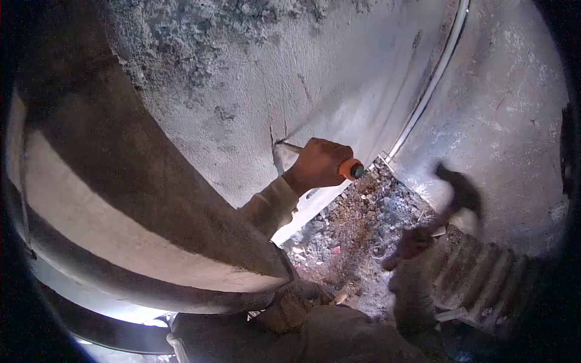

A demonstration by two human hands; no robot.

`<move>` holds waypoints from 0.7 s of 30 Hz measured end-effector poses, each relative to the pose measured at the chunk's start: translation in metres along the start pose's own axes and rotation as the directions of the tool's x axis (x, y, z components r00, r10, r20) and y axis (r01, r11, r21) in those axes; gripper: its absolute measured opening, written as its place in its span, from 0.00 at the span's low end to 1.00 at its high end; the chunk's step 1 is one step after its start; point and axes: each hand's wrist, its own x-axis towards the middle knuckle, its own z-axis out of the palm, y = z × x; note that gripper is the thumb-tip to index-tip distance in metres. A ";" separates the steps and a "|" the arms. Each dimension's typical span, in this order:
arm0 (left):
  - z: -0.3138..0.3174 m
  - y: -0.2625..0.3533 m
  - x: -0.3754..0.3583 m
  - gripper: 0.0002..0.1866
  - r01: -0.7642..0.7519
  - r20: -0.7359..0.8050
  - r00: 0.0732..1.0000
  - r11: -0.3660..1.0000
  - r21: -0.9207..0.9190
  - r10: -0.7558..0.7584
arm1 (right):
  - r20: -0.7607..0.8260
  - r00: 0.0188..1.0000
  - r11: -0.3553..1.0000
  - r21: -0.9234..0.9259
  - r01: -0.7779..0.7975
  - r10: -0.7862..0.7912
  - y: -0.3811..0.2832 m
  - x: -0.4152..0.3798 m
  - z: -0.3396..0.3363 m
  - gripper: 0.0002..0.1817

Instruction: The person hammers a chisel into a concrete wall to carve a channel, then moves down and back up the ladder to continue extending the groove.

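Head view, mid-frame: left hand [319, 163] clamps an orange-handled chisel [350, 169], tip on the plastered wall [242, 78] to chip it. Right hand [414, 242] (blurred) grips a raised hammer [461, 192].

Orange-handled chisel [315, 154] gripped in the left hand [318, 163], metal tip set against the grey plastered wall just left of the knuckles, orange butt end jutting out right of the fist. Dark-headed hammer [461, 192] clutched in the right hand [414, 242], blurred, head raised above and right of that fist.
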 end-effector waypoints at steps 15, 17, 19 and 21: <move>-0.001 -0.002 0.004 0.11 0.056 0.019 0.998 0.998 0.006 -0.057 | 0.259 0.953 0.742 0.668 -0.062 -0.154 -0.099 -0.030 -0.033 0.08; 0.000 -0.003 0.004 0.11 0.021 0.012 1.000 1.000 -0.006 -0.021 | 0.286 0.862 0.780 0.600 0.180 -0.419 -0.103 -0.036 -0.038 0.08; 0.001 0.001 0.006 0.11 0.038 0.055 0.998 0.997 0.071 -0.042 | 0.301 0.874 0.873 0.428 0.235 -0.382 -0.080 -0.039 -0.008 0.09; 0.001 -0.005 0.004 0.11 0.051 0.038 0.998 0.997 0.058 -0.053 | 0.282 0.933 0.974 0.016 0.228 -0.223 -0.048 -0.039 0.037 0.10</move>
